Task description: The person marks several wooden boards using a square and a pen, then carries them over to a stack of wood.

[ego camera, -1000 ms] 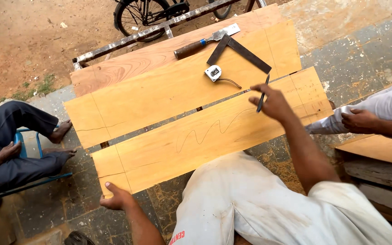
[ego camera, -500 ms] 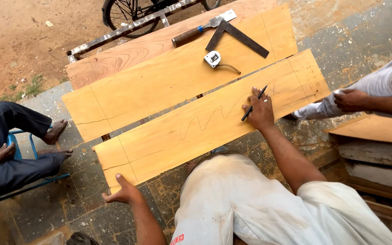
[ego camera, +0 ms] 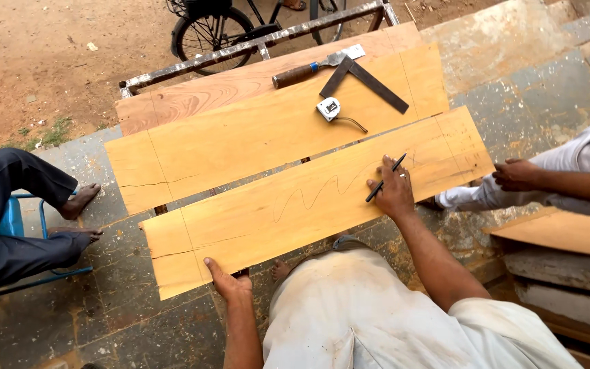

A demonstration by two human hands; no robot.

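Shifted onto smooth plank (ego camera: 295, 205), right hand (ego camera: 394, 195) pinches slim pencil (ego camera: 385, 178); left hand (ego camera: 227, 281) grips its edge.

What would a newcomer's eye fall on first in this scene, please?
Probably the near plank with a wavy pencil line. The right hand rests on it holding a pencil; the left hand grips its near edge. Behind lie a tape measure, square and hammer.
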